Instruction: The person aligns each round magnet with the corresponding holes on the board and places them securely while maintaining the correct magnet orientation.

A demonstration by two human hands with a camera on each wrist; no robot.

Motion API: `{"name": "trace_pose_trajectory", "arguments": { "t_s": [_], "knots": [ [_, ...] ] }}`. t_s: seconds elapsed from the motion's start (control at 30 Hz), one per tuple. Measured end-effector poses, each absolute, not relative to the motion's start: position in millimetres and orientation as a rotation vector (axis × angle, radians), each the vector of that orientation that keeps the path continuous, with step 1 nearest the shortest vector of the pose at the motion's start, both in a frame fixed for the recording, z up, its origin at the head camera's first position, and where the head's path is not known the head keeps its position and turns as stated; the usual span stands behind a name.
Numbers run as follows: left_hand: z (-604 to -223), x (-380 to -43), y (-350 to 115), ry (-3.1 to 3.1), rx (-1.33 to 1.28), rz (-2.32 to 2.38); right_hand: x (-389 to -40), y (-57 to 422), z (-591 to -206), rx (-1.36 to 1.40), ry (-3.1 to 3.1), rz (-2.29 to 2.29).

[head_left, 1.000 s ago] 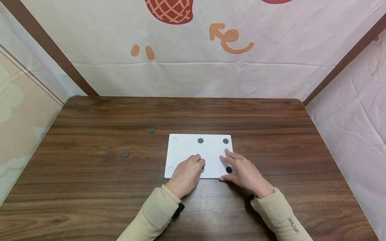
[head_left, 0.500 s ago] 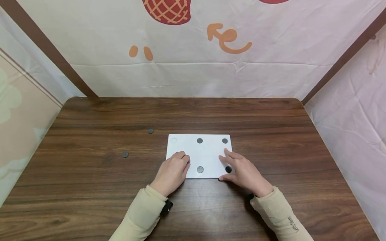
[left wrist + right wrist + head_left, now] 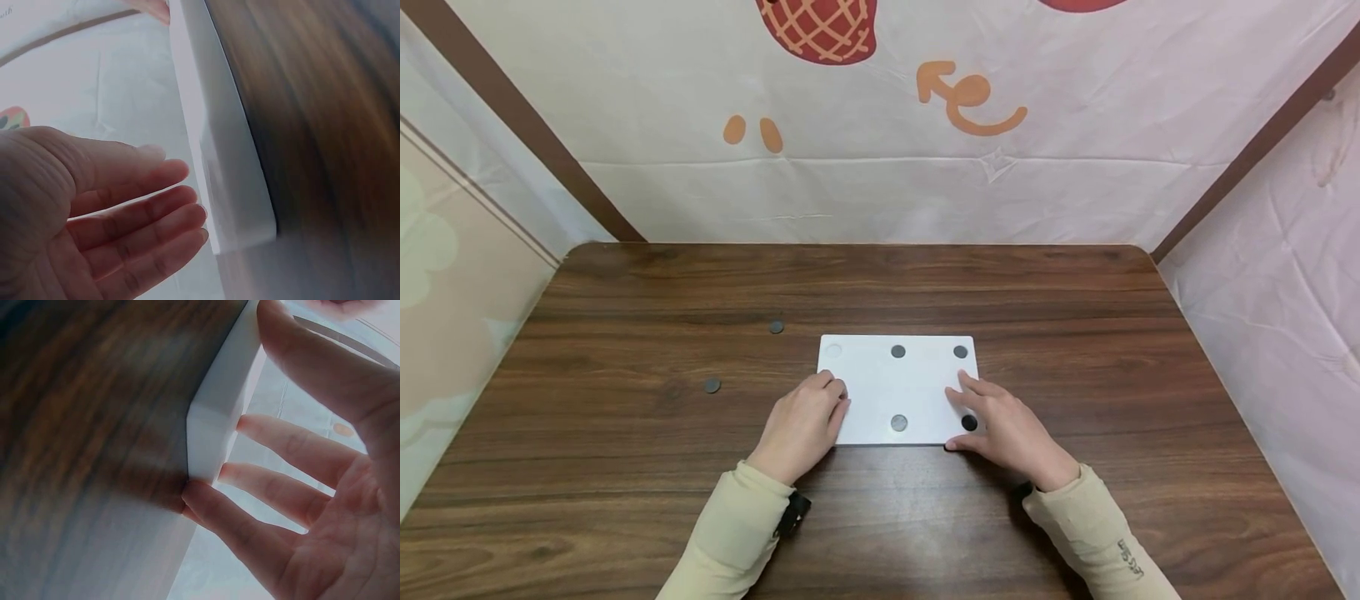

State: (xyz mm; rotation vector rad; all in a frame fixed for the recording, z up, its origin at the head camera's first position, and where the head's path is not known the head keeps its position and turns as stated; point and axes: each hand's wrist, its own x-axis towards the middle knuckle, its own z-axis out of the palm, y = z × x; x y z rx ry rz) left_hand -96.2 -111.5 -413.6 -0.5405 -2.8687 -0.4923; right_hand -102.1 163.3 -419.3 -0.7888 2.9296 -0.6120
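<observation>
A white rectangular board with round recesses lies on the table. Dark round discs sit in it at back middle, back right and front right; a lighter grey disc fills the front middle. The back-left recess is bare. My left hand hovers over the board's left end, hiding its front-left corner; the left wrist view shows loosely bent fingers and nothing between them. My right hand rests spread on the right end, thumb at the front edge, fingertips on top and at the side.
Two loose dark discs lie on the wooden table, one left of the board and one behind its left end. A printed white curtain hangs behind the table.
My left hand has moved left from the front-middle recess to the board's left end, uncovering the light grey disc there. My right hand has stayed on the right end.
</observation>
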Motion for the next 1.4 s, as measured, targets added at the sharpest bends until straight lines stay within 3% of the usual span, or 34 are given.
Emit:
{"name": "trace_pose_trajectory", "arguments": {
  "t_s": [1.4],
  "knots": [
    [-409,-95,-176,-2.952,-0.045,-0.418,-102,164,-420,-0.788,2.928,-0.599]
  ]
}}
